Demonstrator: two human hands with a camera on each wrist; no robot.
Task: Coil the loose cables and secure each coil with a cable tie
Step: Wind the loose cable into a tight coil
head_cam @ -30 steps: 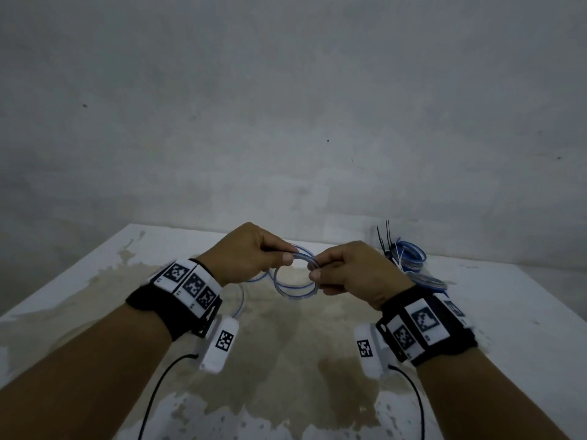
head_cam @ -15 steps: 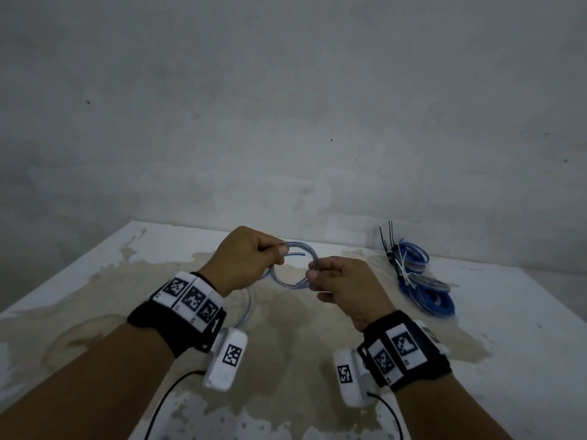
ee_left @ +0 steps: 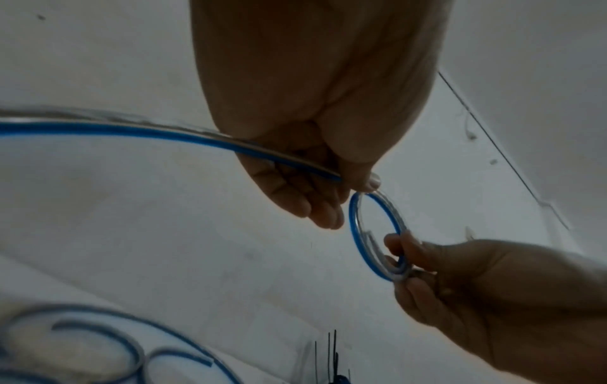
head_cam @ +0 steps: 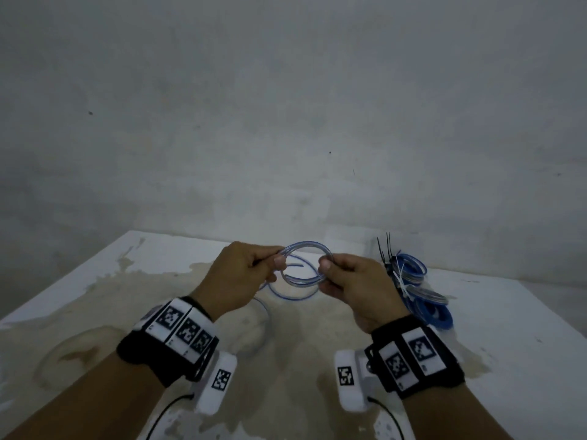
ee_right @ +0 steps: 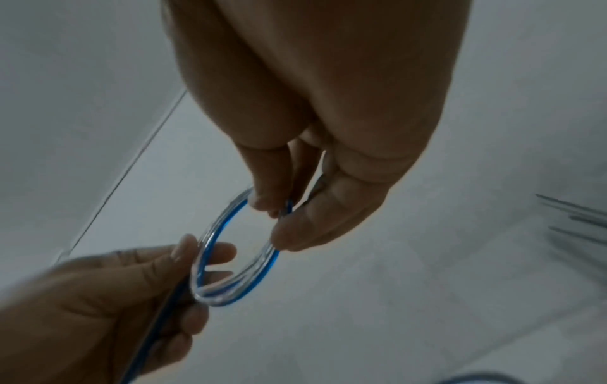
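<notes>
Head view: both hands up over the white stained table (head_cam: 495,312), holding a small coil (head_cam: 303,249) of blue/clear cable between them. Left hand (head_cam: 236,277) pinches coil's left side w/ thumb + fingers; right hand (head_cam: 359,287) pinches its right side. Loose cable tail (head_cam: 290,296) droops to the table under the coil. Far right: bundled blue coils (head_cam: 419,300) w/ black cable ties (head_cam: 384,249) beside them.

Left wrist view: left hand (ee_left: 315,145) fingers curled round the cable, tail (ee_left: 131,131) running off left; coil (ee_left: 356,233) just past the fingertips.

Right wrist view: right hand (ee_right: 312,156) thumb + fingers clamp the coil (ee_right: 253,288).
</notes>
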